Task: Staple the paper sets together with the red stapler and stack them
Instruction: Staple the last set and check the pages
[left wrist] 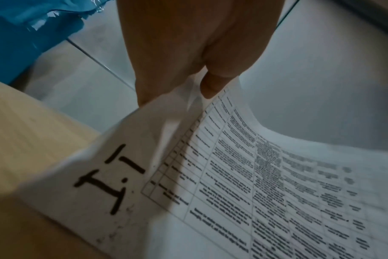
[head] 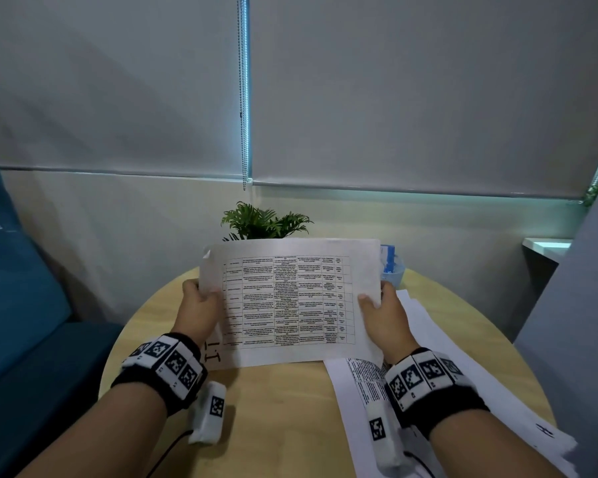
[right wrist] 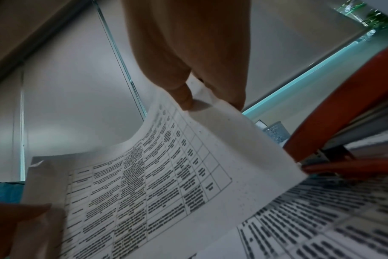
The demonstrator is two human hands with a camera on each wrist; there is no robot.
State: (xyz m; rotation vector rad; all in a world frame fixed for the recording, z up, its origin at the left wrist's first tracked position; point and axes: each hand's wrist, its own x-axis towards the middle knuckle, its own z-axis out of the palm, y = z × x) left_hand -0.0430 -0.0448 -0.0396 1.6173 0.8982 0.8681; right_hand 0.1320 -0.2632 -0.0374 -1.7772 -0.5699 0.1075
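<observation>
A paper set (head: 287, 301) printed with a table stands raised above the round wooden table (head: 283, 419), its lower edge near the tabletop. My left hand (head: 201, 300) pinches its left edge, thumb on the printed face (left wrist: 213, 84). My right hand (head: 382, 305) pinches the right edge (right wrist: 188, 98). A handwritten mark "1.1" (left wrist: 113, 177) sits at the lower left corner of the sheet. The red stapler (right wrist: 348, 126) lies on other printed sheets (right wrist: 321, 219) right of the held set; it is hidden in the head view.
More white sheets (head: 439, 367) lie spread on the right side of the table under my right wrist. A potted plant (head: 265, 220) and a blue mesh holder (head: 390, 263) stand behind the paper. A blue sofa (head: 21, 291) is at the left.
</observation>
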